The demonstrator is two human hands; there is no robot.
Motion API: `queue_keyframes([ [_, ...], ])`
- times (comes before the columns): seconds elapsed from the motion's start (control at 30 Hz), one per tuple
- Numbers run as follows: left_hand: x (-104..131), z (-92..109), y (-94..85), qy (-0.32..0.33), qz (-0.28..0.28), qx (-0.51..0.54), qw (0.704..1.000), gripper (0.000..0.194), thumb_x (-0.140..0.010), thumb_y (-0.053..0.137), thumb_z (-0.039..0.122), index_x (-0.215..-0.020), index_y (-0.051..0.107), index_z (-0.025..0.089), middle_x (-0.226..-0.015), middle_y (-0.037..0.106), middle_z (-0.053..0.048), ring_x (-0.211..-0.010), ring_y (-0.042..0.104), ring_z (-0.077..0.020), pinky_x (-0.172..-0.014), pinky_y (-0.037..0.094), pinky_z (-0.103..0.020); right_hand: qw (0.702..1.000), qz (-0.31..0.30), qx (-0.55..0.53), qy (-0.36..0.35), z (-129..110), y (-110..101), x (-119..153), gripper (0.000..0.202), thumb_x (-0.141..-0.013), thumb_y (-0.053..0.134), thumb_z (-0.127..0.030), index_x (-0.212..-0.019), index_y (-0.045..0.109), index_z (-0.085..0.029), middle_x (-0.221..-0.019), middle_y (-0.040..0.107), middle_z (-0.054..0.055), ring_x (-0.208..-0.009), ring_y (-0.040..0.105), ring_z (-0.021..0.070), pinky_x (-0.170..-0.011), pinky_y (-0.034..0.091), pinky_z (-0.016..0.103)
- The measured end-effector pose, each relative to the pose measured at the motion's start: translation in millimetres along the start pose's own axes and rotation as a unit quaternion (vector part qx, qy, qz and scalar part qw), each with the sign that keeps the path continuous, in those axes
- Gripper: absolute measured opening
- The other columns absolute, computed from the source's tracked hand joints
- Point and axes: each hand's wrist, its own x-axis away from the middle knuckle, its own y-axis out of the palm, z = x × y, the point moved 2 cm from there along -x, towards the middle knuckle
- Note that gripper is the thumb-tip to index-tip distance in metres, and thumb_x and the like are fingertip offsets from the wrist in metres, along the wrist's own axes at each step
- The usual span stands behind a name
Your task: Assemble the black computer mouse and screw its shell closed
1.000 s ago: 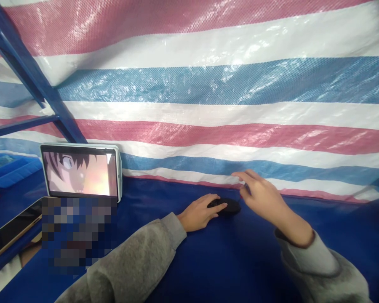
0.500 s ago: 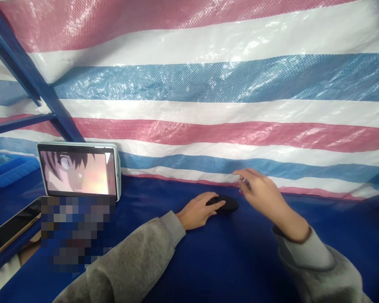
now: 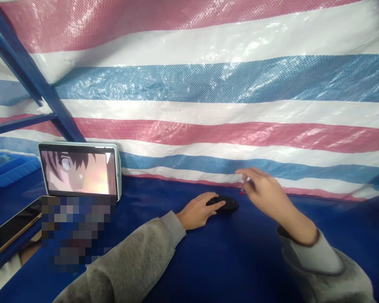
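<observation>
A black computer mouse (image 3: pixel 230 204) lies on the blue tabletop. My left hand (image 3: pixel 198 210) steadies it from the left, thumb and fingers closed about its near end. To the right, my right hand (image 3: pixel 263 189) is raised above the table beyond the mouse's far end. Its thumb and bent fingers pinch a small slim thing with a red part (image 3: pixel 242 192) showing below them; most of it is hidden by the fingers, and I cannot make out its kind.
A tablet (image 3: pixel 78 170) in a pale case stands at the left, playing a cartoon. Before it are a phone (image 3: pixel 15 227) and a blurred-out patch. A blue tray (image 3: pixel 14 172) sits at the far left. Striped sheeting (image 3: pixel 208 84) hangs behind the table, beside a blue metal frame (image 3: pixel 34 80).
My right hand has shifted slightly to the right, away from the mouse, with the small thing in its fingers. The left hand and the mouse have stayed put.
</observation>
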Motion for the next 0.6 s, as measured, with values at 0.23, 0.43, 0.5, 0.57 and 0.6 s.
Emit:
queue_keyframes([
  [0.23,1,-1,-0.9,-0.03,-0.003,0.019,0.999,0.044,-0.098,0.047,0.023,-0.142,0.042,0.026,-0.141,0.045,-0.01,-0.13,0.046,-0.0233,-0.109,0.041,-0.04,0.991,-0.048,-0.122,-0.018,0,-15,4,0.03,-0.087,0.045,-0.023,-0.111,0.064,-0.021,-0.091,0.069,0.004,-0.075,0.065,0.0174,-0.074,0.051,0.031],
  [0.43,1,-5,0.8,-0.051,-0.012,0.039,0.998,0.053,-0.094,0.056,0.024,-0.144,0.038,0.03,-0.143,0.044,-0.008,-0.13,0.046,-0.024,-0.109,0.04,-0.04,0.949,-0.215,-0.226,-0.039,-9,2,21,0.026,-0.09,0.05,-0.032,-0.106,0.069,-0.024,-0.098,0.073,0.005,-0.088,0.068,0.0201,-0.079,0.052,0.031],
  [0.5,1,-6,1.6,-0.055,-0.007,0.047,0.997,0.052,-0.095,0.055,0.021,-0.143,0.039,0.029,-0.142,0.046,-0.007,-0.131,0.046,-0.0222,-0.11,0.039,-0.038,0.936,-0.248,-0.244,-0.053,-11,14,28,0.023,-0.089,0.052,-0.03,-0.102,0.071,-0.025,-0.099,0.074,0.004,-0.089,0.068,0.0201,-0.08,0.052,0.031],
  [0.57,0,-6,1.4,-0.06,-0.001,0.058,0.996,0.049,-0.095,0.054,0.021,-0.142,0.041,0.029,-0.142,0.047,-0.006,-0.131,0.046,-0.0214,-0.111,0.038,-0.037,0.929,-0.268,-0.248,-0.065,-12,26,35,0.021,-0.087,0.056,-0.026,-0.102,0.071,-0.025,-0.1,0.074,0.004,-0.091,0.068,0.0198,-0.084,0.05,0.031],
  [0.6,0,-6,0.8,-0.064,0.001,0.064,0.996,0.047,-0.096,0.053,0.022,-0.141,0.042,0.029,-0.142,0.048,-0.006,-0.131,0.047,-0.0212,-0.111,0.038,-0.037,0.926,-0.277,-0.245,-0.072,-12,31,38,0.021,-0.085,0.057,-0.023,-0.102,0.071,-0.025,-0.102,0.073,0.003,-0.093,0.067,0.0198,-0.087,0.05,0.032],
])
